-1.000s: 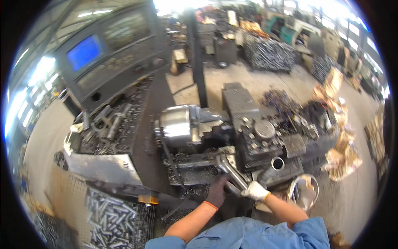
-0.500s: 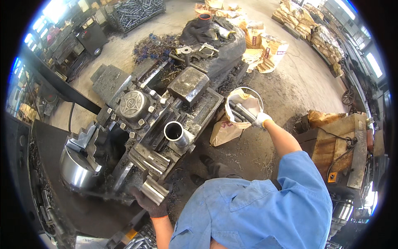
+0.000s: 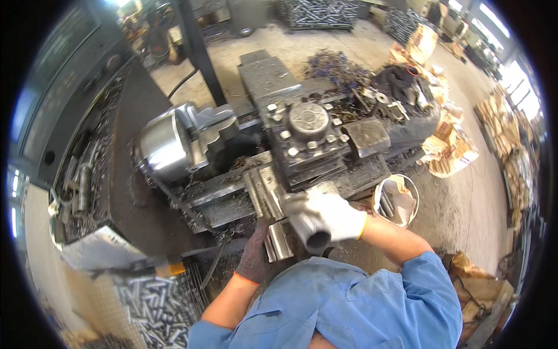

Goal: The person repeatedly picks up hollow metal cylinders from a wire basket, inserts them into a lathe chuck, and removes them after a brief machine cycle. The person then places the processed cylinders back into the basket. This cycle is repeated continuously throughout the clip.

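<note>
My right hand [image 3: 342,214], in a white glove, is closed around a grey metal tube [image 3: 303,225]. The tube's dark open end points down toward my body, and its far end is blurred. My left hand [image 3: 254,259], in a dark glove with an orange cuff, is closed on a shiny, grooved metal piece [image 3: 279,242]. That piece lies close to the tube, in front of a slotted metal plate [image 3: 263,189] on the lathe carriage. Some of my left fingers are hidden behind the piece.
The lathe chuck [image 3: 165,145] is to the left, with the bolted tool post [image 3: 308,123] ahead. A bucket [image 3: 405,187] holding metal rods stands right of my right arm. Many short metal parts [image 3: 154,308] fill a crate at lower left. Paper sacks [image 3: 446,152] lie far right.
My right hand has left the bucket and come across to the tube, which stood on the carriage before. My left hand still holds the grooved piece. The view has turned left.
</note>
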